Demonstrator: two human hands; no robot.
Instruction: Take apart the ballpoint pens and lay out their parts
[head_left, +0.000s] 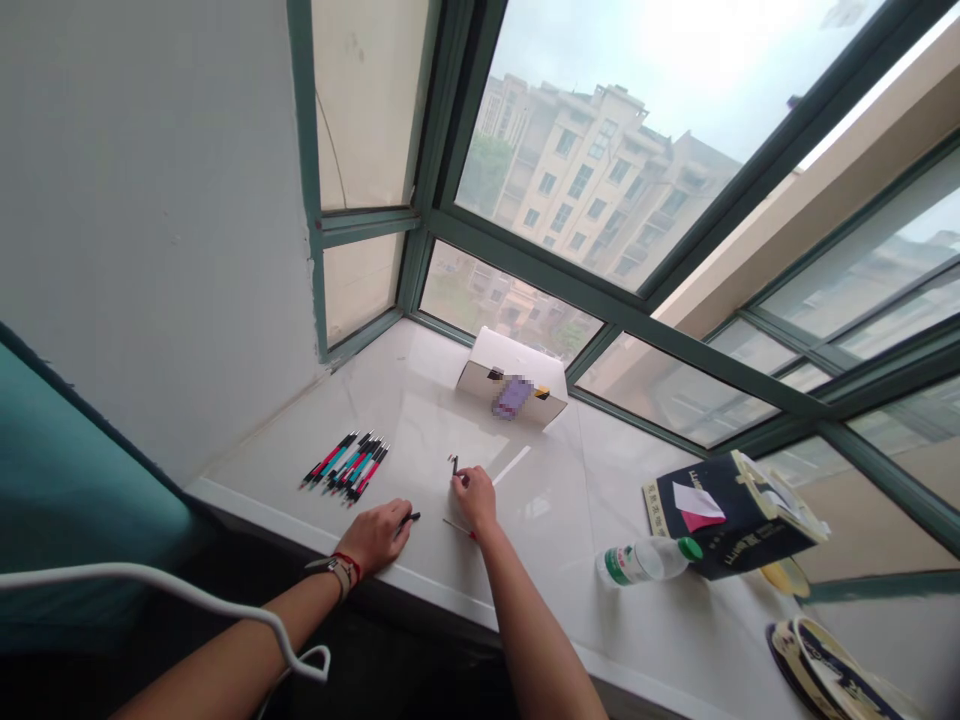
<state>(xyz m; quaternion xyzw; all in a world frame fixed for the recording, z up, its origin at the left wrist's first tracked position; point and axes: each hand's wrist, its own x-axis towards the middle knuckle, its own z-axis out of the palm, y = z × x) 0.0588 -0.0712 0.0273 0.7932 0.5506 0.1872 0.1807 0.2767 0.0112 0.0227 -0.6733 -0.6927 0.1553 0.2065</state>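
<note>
My left hand (377, 536), a watch and red band at its wrist, rests near the sill's front edge. Its fingers are closed on a black pen barrel (409, 518), of which only the end sticks out. Further right, my right hand (475, 495) pinches a small black pen part (454, 465) that stands up from the white surface. Tiny pieces lie just beside that part, too small to name. A thin pen refill (457, 527) with a red end lies between the hands, partly under my right wrist. Left of both hands is a pile of pens (347, 466) in black, red, teal and white.
On the white windowsill (420, 420), a white box (517, 352) with clips and a blurred purple item stands against the window. At right are a green-capped water bottle (649, 560), a dark carton (731, 510) and a round lid-like item (832, 670). A white cable (172, 590) crosses my left forearm.
</note>
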